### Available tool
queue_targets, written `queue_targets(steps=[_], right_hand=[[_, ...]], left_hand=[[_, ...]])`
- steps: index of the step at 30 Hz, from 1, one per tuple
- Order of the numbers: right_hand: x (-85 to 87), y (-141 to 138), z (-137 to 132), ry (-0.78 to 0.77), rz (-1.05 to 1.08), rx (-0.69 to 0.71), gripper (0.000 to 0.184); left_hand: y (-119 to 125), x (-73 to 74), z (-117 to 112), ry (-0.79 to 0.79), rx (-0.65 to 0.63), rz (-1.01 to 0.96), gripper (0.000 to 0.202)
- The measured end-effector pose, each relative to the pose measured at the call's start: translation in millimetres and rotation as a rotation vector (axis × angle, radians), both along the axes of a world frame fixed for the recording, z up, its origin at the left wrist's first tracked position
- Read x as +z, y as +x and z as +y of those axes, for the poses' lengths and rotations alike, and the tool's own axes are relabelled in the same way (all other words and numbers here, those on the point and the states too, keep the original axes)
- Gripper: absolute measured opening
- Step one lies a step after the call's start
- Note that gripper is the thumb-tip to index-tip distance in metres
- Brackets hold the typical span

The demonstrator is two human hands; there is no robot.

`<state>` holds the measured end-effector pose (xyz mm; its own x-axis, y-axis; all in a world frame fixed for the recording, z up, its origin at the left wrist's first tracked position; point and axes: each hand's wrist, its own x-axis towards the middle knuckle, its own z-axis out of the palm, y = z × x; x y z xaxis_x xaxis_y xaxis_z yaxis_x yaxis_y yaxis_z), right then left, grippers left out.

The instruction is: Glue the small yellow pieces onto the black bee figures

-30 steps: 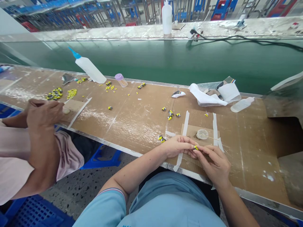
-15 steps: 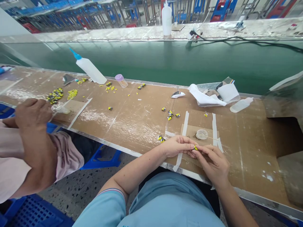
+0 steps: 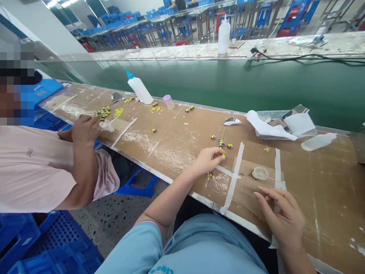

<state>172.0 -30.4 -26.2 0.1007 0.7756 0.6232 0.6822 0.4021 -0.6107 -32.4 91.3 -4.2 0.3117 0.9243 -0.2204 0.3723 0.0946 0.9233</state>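
Observation:
My left hand reaches out over the brown bench top, its fingers pinched on a small yellow and black part. Just beyond it lie a few more small yellow and black parts, and one sits below the hand. My right hand rests near the bench's front edge with its fingers spread and nothing in it. A small clear round dish with a thin stick across it stands on a taped cardboard patch between the hands.
A co-worker in a pink shirt sits at the left, a hand by piles of yellow and black parts. On the bench: a blue-tipped squeeze bottle, a small purple-capped jar, white papers, a lying clear bottle. Behind runs a green conveyor belt.
My hands have come apart: the left moved forward to the loose parts with the small part, the right let go and opened. The camera has turned left, showing more of the co-worker.

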Motion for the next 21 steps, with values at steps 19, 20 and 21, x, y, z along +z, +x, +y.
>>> queue_targets(steps=[19,20,21], right_hand=[[-6.6,8,2,-0.064,0.073,-0.089,0.008],[-6.2,8,2,-0.067,0.078,-0.088,0.008],[-6.0,8,2,-0.073,0.085,-0.089,0.008]], left_hand=[[-53,12.4,-17,0.292,-0.492,0.339,0.026],[-53,9.4,-18,0.304,-0.466,0.335,0.024],[-53,7.1,-19,0.316,-0.445,0.332,0.023]])
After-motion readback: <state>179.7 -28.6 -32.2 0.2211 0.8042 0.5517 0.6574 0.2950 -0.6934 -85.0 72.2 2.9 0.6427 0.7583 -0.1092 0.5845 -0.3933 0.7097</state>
